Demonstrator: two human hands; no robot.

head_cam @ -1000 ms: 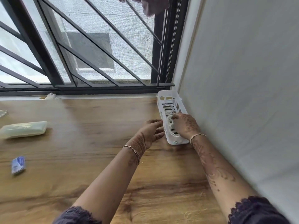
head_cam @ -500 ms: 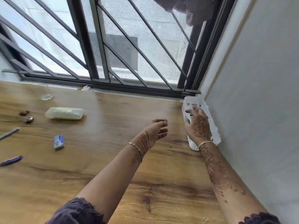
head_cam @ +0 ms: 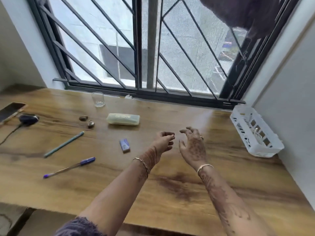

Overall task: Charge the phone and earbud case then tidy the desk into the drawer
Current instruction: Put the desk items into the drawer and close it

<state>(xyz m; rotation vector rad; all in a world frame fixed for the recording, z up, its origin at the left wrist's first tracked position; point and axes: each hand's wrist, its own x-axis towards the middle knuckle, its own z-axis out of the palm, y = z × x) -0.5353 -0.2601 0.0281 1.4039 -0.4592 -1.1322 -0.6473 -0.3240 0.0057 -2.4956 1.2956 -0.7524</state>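
Note:
On the wooden desk (head_cam: 170,181) a phone (head_cam: 10,111) lies at the far left edge. Beside it sits a dark earbud case (head_cam: 28,118) with a cable running off to the left. Two small earbuds (head_cam: 87,121) lie near the middle left. My left hand (head_cam: 164,141) and my right hand (head_cam: 191,147) hover side by side above the desk's middle, fingers loosely curled, holding nothing. A white slotted basket (head_cam: 255,133) with a white cable inside stands at the right wall.
A translucent case (head_cam: 123,119), a drinking glass (head_cam: 98,99), a small blue eraser-like block (head_cam: 125,145), a teal pen (head_cam: 64,144) and a blue pen (head_cam: 69,167) lie scattered on the desk. A barred window runs along the back; a white wall closes the right side.
Both hands have left the white basket and moved left over the desk's middle. The view has swung left, bringing the phone, earbud case and pens into sight.

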